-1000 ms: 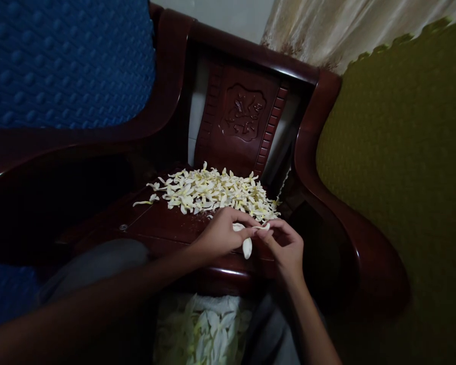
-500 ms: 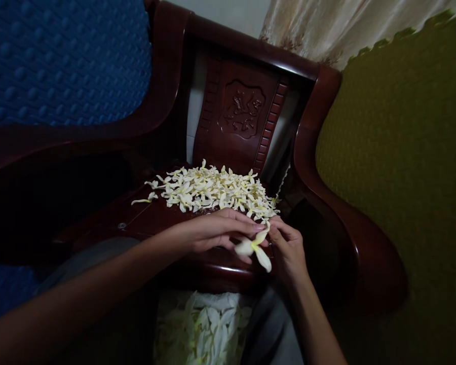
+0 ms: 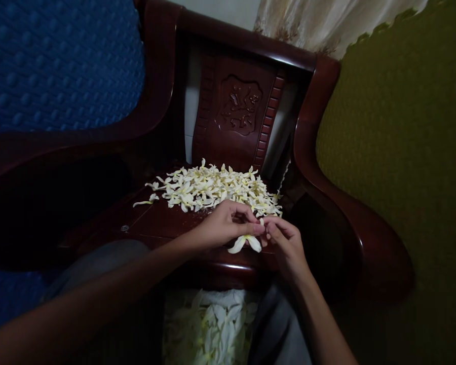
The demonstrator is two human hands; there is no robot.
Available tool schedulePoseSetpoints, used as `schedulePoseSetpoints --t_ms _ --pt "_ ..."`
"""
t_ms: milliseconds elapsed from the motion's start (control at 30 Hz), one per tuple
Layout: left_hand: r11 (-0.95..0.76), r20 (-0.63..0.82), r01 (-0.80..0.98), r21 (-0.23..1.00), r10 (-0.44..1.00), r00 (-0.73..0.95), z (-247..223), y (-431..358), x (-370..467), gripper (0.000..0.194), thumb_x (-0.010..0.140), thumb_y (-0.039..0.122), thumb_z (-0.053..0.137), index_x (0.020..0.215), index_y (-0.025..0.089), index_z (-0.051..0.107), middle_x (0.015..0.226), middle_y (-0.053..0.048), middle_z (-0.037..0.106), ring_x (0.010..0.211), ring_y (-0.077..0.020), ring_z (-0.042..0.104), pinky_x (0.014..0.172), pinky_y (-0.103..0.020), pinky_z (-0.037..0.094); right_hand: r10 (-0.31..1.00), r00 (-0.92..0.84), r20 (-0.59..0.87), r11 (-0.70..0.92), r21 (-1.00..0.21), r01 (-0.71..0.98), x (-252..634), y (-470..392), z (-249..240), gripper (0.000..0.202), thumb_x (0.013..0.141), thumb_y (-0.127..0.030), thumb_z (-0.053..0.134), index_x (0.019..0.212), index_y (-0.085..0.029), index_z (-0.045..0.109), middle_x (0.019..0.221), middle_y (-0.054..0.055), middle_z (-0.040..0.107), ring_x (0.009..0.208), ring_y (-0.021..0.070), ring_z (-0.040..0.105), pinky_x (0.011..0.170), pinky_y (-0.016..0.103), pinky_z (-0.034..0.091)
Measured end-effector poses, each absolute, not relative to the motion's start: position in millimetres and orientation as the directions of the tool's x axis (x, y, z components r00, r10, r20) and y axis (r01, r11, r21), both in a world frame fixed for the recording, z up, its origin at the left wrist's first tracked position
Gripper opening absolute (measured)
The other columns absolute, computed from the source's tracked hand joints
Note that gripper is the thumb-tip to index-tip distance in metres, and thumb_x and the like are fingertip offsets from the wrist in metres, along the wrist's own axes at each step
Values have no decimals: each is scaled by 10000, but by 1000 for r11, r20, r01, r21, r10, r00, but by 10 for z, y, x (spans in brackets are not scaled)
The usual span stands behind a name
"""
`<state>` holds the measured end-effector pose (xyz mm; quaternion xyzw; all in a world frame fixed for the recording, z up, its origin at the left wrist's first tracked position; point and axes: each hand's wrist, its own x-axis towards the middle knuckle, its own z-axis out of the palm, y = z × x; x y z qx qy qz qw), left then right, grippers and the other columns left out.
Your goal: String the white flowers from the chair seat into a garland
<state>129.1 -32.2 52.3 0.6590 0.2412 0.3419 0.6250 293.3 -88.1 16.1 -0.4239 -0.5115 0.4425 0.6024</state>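
A white flower (image 3: pixel 254 243) with a yellow centre hangs from the fingers of my left hand (image 3: pixel 228 223), its petals pointing down. Thumb and forefinger of that hand close over its upper part. My right hand (image 3: pixel 289 243) meets it at the fingertips, pinched at the flower's upper petal, though the exact contact is partly hidden. Just beyond both hands, a heap of white flowers (image 3: pixel 209 185) spreads over the seat of a dark red wooden chair (image 3: pixel 148 223).
Below the seat's front edge, between my knees, is a clear plastic bag (image 3: pixel 224 324) holding white flowers. The chair has a carved backrest (image 3: pixel 239 106) and curved armrests (image 3: pixel 327 167). A blue textured mat (image 3: pixel 61 66) stands left, an olive-green mat (image 3: pixel 403 152) right.
My left hand has closed from spread fingers into a pinch on the flower. The flower has turned and moved slightly left and up. My view has shifted a little.
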Motion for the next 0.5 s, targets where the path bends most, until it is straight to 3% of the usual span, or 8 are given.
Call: schedulePoseSetpoints --t_ms 167,367,500 --pt "-124 198 -164 979 788 583 506 -376 1343 270 659 341 781 684 107 648 639 -16 632 604 -107 572 572 -203 445 965 119 235 253 -953 -165 2927 -873 147 302 612 -361 827 853 -214 720 673 -10 606 575 126 533 535 249 459" --pt "-28 169 -241 970 790 589 465 -471 1426 314 672 392 766 665 119 612 602 12 575 568 -88 517 547 -194 410 928 125 352 370 -914 -169 2924 -862 161 222 616 -273 827 787 -227 694 751 -5 579 621 120 521 533 233 456" --pt "-13 152 -227 974 781 606 476 -482 1435 356 722 463 705 673 122 612 603 8 566 552 -90 502 536 -204 408 923 151 355 373 -921 -115 2952 -864 154 237 605 -282 831 787 -214 695 802 10 580 602 111 507 504 228 437"
